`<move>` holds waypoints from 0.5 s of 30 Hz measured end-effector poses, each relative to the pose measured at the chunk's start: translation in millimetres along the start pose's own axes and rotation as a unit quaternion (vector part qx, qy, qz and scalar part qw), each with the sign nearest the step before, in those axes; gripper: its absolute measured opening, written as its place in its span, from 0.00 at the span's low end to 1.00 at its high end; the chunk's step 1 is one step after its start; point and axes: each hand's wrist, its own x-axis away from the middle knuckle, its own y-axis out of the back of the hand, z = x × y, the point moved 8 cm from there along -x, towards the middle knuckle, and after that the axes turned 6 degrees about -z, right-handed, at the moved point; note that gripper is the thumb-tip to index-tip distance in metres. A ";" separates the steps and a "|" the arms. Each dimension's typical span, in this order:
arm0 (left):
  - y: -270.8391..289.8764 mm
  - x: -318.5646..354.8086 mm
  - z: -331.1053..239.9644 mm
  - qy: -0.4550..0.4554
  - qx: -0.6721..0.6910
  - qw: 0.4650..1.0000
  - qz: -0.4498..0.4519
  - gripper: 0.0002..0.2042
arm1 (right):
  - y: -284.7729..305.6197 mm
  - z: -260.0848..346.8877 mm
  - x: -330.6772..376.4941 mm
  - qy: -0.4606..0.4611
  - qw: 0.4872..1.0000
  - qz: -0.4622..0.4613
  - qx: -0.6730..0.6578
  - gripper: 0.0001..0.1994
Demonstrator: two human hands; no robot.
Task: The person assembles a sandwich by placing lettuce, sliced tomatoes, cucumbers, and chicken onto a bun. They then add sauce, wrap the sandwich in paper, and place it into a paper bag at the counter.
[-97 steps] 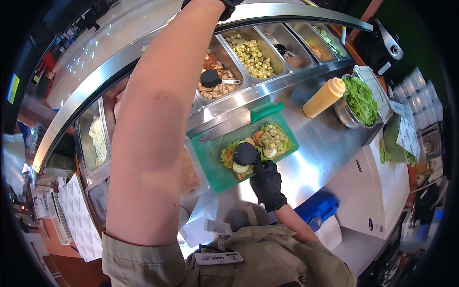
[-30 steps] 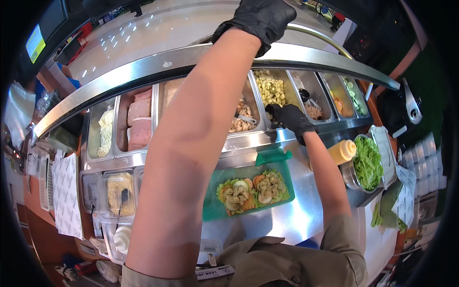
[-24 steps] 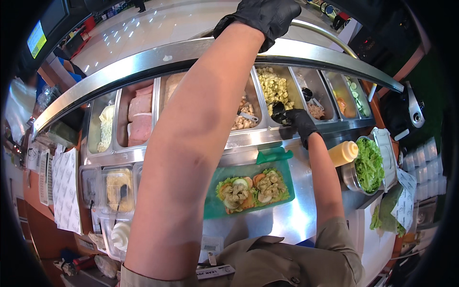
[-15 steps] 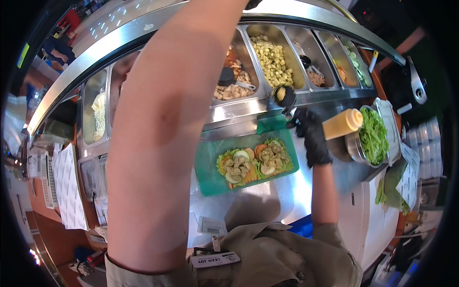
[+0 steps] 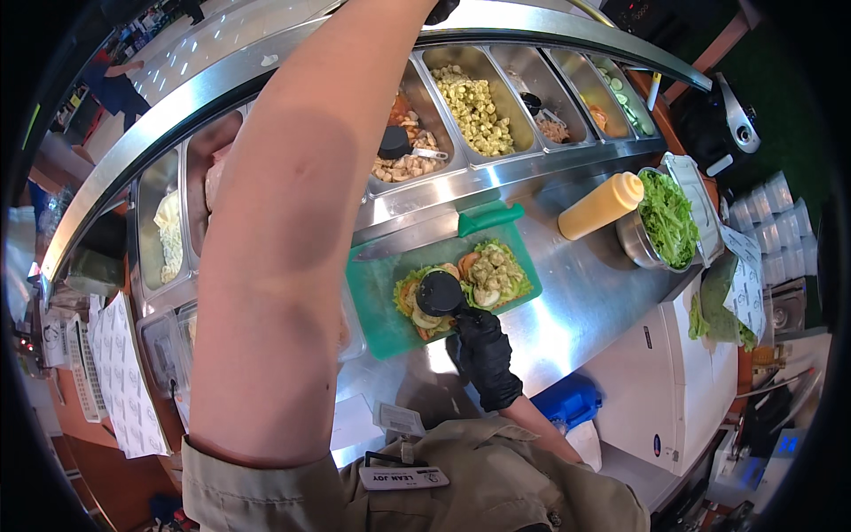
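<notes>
My right hand (image 5: 486, 359), in a black glove, grips a black scoop (image 5: 439, 293). The scoop is upside down over the left of two open sandwiches and hides part of it. The right sandwich (image 5: 498, 273) shows lettuce, a pale round slice and a chunky creamy topping. Both lie on a green cutting board (image 5: 390, 341). Along the board's far edge rests a knife with a green handle (image 5: 490, 219). My left arm stretches up across the view; only a bit of my black-gloved left hand (image 5: 441, 11) shows at the top, its fingers hidden.
Steel pans of fillings line the far side, including a pan of yellowish chunks (image 5: 479, 111). Right of the board stand a yellow sauce bottle (image 5: 598, 208) and a steel bowl of lettuce (image 5: 634, 241). Clear cups (image 5: 771, 222) are stacked at far right. A person (image 5: 113, 84) stands beyond the counter.
My right hand has brought the scoop from beside the yellowish-chunk pan down and left to the left sandwich, turning it over. My left arm still reaches up.
</notes>
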 end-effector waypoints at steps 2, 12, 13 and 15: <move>-0.3 1.6 -1.0 -0.010 0.012 1.000 0.008 0.10 | 0.3 -2.7 -1.2 0.002 1.000 -0.009 0.025 0.27; 7.4 7.3 0.2 0.052 0.028 0.998 -0.006 0.09 | 35.1 -0.7 -40.1 0.066 0.992 -0.103 -0.042 0.12; 8.0 8.9 -2.6 0.037 0.024 0.999 -0.002 0.09 | 42.5 -19.4 -54.4 -0.022 0.982 -0.122 -0.146 0.10; 8.0 13.9 -4.8 0.040 0.046 0.998 0.003 0.08 | 56.8 -50.0 -91.0 -0.103 0.963 -0.134 -0.208 0.08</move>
